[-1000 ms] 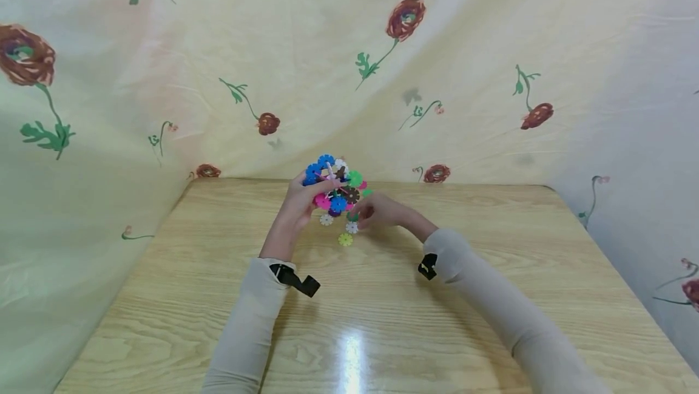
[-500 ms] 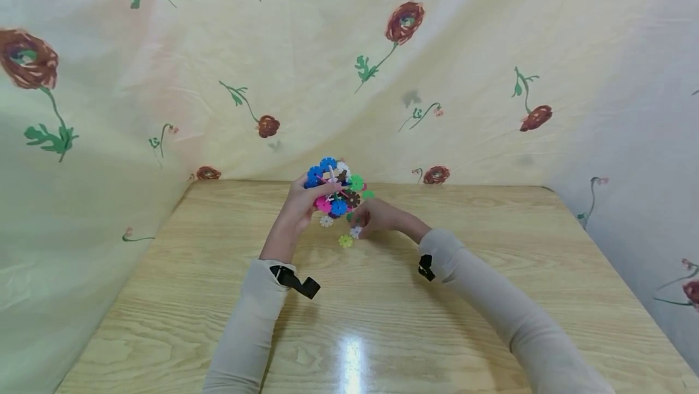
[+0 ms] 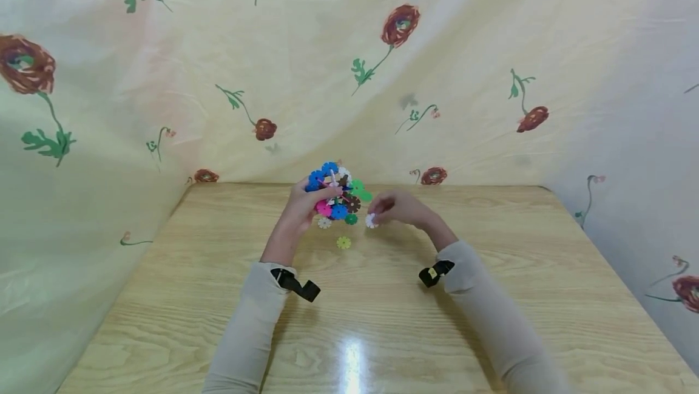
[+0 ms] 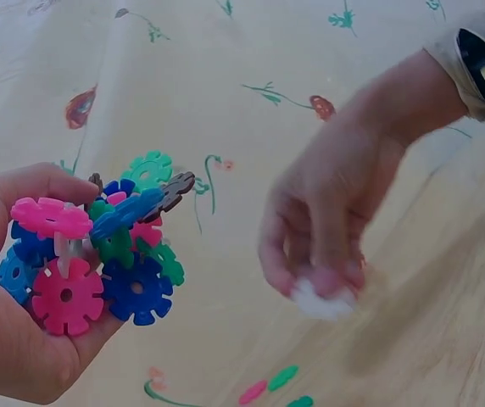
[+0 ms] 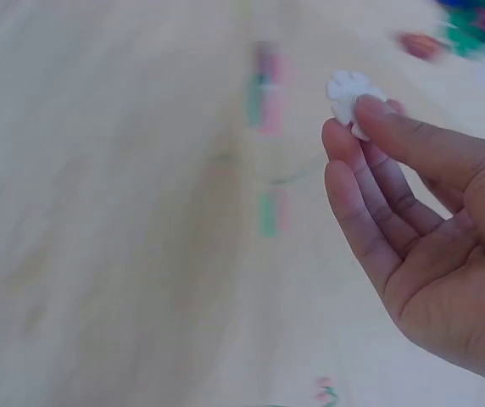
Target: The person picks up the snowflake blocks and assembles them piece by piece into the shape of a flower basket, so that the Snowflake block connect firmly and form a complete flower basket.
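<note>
My left hand (image 3: 299,207) grips a cluster of interlocking flower-shaped plastic discs (image 4: 136,288), in blue, pink, green, brown and white. The thumb lies across the front of the cluster. To the right, my right hand (image 3: 403,207) pinches one white flower disc (image 5: 348,95) between thumb and fingertips, apart from the cluster. In the left wrist view this disc is blurred and partly covered by the fingers. Below the cluster in the head view are a yellow disc (image 3: 343,242), another white disc (image 3: 324,223) and a green disc (image 3: 351,218).
The wooden table (image 3: 218,297) reaches back to a flowered cloth (image 3: 306,66) hanging behind and at the sides. Pink (image 4: 253,392) and green (image 4: 283,378) discs show at the bottom of the left wrist view. Black straps (image 3: 297,285) circle both sleeves.
The right hand has picked up the white disc from beside the green one and moved right with it. The green disc now shows fully. The left hand stays nearly still with the cluster.
</note>
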`<action>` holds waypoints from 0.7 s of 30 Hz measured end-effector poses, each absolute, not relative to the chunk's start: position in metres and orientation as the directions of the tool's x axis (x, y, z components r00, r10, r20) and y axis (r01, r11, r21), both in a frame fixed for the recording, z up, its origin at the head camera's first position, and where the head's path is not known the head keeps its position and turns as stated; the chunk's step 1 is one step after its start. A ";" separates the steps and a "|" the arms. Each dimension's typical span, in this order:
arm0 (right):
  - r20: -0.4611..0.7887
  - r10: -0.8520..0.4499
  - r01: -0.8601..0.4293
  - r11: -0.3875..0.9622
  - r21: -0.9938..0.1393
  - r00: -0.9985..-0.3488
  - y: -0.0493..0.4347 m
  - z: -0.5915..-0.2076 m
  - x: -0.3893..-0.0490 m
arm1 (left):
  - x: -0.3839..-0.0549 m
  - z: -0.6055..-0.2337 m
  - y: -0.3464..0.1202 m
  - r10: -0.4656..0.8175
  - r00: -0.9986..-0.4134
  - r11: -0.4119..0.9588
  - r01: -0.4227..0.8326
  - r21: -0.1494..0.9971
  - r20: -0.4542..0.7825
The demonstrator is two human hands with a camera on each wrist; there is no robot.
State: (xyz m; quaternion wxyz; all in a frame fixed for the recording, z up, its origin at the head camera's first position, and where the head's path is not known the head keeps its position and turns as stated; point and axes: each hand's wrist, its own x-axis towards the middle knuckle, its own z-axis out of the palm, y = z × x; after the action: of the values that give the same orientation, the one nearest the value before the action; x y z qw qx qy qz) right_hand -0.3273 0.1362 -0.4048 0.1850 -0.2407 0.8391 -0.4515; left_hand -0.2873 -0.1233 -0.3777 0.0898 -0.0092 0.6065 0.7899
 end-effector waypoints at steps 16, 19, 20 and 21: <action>0.272 -0.303 -0.327 0.147 -0.934 -0.913 0.125 -0.343 -0.303 | -0.286 -0.385 -0.107 0.178 -0.978 -0.159 -0.134 0.978 -0.105; 0.305 -0.280 -0.357 0.156 -0.921 -0.910 0.120 -0.347 -0.301 | -0.286 -0.385 -0.105 0.178 -0.978 -0.140 -0.129 0.982 -0.104; 0.312 -0.273 -0.364 0.165 -0.917 -0.910 0.118 -0.348 -0.301 | -0.286 -0.385 -0.105 0.177 -0.979 -0.132 -0.128 0.983 -0.103; 0.318 -0.267 -0.369 0.171 -0.914 -0.910 0.117 -0.349 -0.300 | -0.286 -0.386 -0.104 0.176 -0.979 -0.128 -0.125 0.984 -0.102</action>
State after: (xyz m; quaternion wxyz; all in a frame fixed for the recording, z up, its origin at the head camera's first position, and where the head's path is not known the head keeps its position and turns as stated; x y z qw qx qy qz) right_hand -0.3000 0.1171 -0.3489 -0.0421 -0.2079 0.7641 -0.6092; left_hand -0.2862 -0.1043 -0.3856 0.1004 0.0196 0.6525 0.7509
